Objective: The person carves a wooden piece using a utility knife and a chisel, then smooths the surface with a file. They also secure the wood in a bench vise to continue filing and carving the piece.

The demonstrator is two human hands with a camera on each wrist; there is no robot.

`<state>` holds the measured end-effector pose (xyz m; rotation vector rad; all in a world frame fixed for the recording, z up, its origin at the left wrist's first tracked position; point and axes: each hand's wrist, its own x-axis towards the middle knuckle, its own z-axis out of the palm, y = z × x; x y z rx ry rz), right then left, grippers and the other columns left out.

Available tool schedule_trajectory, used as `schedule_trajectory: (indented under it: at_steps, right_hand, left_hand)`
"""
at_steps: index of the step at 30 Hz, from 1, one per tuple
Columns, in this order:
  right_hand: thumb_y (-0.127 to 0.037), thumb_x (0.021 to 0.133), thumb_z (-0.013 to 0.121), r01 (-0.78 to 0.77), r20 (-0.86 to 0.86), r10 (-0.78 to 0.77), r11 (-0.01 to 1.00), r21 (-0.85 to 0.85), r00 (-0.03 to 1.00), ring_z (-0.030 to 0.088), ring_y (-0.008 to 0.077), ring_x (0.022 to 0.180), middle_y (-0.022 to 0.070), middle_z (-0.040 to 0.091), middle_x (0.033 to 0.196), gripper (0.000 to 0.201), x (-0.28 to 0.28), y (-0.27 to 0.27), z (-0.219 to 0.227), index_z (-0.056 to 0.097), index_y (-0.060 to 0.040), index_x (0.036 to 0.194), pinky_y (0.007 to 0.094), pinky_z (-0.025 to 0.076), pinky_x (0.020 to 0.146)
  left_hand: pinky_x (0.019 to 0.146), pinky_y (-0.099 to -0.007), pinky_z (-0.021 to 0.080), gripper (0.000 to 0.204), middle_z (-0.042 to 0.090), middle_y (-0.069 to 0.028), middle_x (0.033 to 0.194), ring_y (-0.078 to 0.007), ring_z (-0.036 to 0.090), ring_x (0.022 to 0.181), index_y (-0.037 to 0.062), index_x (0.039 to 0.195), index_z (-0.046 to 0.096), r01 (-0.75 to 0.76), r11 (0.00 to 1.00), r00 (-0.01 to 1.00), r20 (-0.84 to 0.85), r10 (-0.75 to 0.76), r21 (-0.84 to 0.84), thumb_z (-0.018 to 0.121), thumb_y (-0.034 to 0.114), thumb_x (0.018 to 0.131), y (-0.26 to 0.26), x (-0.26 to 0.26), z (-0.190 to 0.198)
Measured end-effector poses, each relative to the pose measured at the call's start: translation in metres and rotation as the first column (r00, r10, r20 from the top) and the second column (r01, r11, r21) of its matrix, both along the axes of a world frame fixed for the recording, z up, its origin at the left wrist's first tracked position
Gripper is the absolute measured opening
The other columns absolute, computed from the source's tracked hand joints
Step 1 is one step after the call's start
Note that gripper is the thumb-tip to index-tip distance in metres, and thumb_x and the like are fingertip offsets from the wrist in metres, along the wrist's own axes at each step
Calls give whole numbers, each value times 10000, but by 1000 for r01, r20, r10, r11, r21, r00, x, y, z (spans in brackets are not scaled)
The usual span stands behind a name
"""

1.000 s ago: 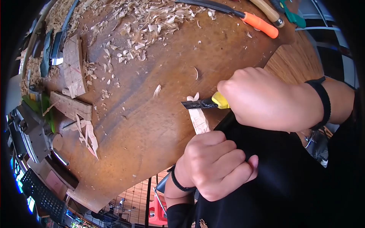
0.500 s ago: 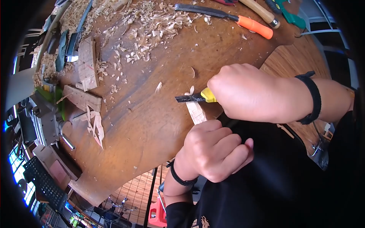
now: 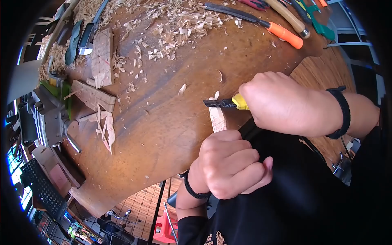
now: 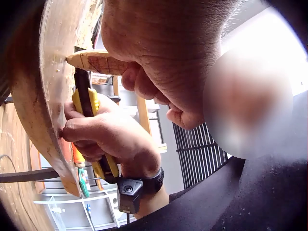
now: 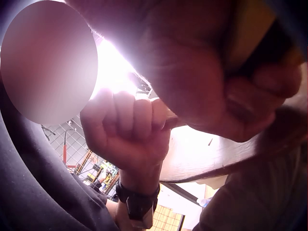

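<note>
My left hand (image 3: 232, 165) grips the lower end of a pale, whittled wooden stick (image 3: 218, 120), which points away from my body over the table. In the left wrist view the stick (image 4: 98, 62) shows a tapered tip and dark marks along its side. My right hand (image 3: 290, 104) holds a yellow and black utility knife (image 3: 240, 101), its fingers wrapped round the handle. The dark blade (image 3: 218, 103) lies across the stick just short of its tip. In the right wrist view, my right hand (image 5: 211, 86) is dim and the knife's blade is hidden.
Wood shavings (image 3: 179, 24) heap at the table's far side. An orange-handled blade tool (image 3: 286, 36) lies at the far right, beside a wooden handle (image 3: 288, 18). Wood blocks (image 3: 102, 59) and split slivers (image 3: 107, 130) lie to the left, near a metal vise (image 3: 49, 116).
The head view has shifted slightly. Both hands keep their hold, and the knife blade stays across the stick near its tip, with little visible movement along it.
</note>
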<state>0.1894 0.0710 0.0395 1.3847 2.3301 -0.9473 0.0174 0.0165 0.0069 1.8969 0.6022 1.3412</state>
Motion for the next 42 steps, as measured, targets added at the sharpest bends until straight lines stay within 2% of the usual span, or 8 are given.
schedule_trajectory:
  at_steps: [3,10,13,16,18,24,37,42]
  right_hand:
    - [24,708,633,-67,-186,81,994,83,979,678,427,721,247,651,700,56,6,2,0,649,41,759,478,558,658]
    - [29,684,614,-78,-123,78,997,0,989,665,434,686,257,638,683,66,-2,10,5,629,64,738,478,553,628]
    - [-35,752,627,-101,-133,98,995,-16,986,658,446,688,260,636,686,107,2,9,3,616,70,771,485,545,639]
    - [-197,874,649,-104,-222,90,993,-54,971,650,455,687,260,633,683,274,5,8,4,599,67,819,503,523,644]
    - [-316,947,610,28,-139,-39,996,-79,990,665,432,728,253,647,699,431,2,4,8,633,65,747,494,531,683]
    - [-501,998,544,76,-48,-80,994,-83,996,642,442,628,252,615,628,597,11,-3,11,610,41,755,512,514,599]
    - [-488,1002,546,114,1,-115,990,-86,993,650,436,602,239,624,616,572,9,-2,10,642,35,791,511,539,585]
    - [-464,1012,536,105,-121,-105,994,-8,987,658,434,619,229,636,631,569,7,-4,2,646,42,774,514,548,602]
  left_hand:
    - [411,-293,242,427,319,10,482,-169,361,372,115,534,314,8,1000,1000,-3,-8,-3,661,-25,738,0,0,1]
    - [405,-297,230,420,290,13,468,-175,330,356,102,544,303,29,999,1000,-9,-29,-13,637,-34,761,1,0,3]
    - [407,-297,231,423,287,13,468,-174,330,356,102,545,300,3,1000,1000,5,-3,-13,639,-32,760,0,0,2]
    - [411,-295,234,422,294,13,468,-170,339,358,104,543,303,-16,1000,1000,-6,16,-19,643,-29,755,-1,1,4]
    - [413,-294,237,421,299,14,467,-167,345,359,105,542,305,-12,1000,1000,-18,12,-9,645,-28,752,0,1,3]
    - [412,-295,246,419,319,15,471,-160,354,363,114,546,311,-22,999,1000,8,23,-34,655,-20,744,-1,-3,3]
    - [419,-288,274,419,365,14,479,-164,394,380,111,541,340,26,998,1000,-15,-27,-55,681,2,758,1,-4,4]
    - [420,-287,268,418,340,19,475,-162,375,375,117,545,334,19,999,998,-59,-21,-35,679,-4,747,-1,1,4]
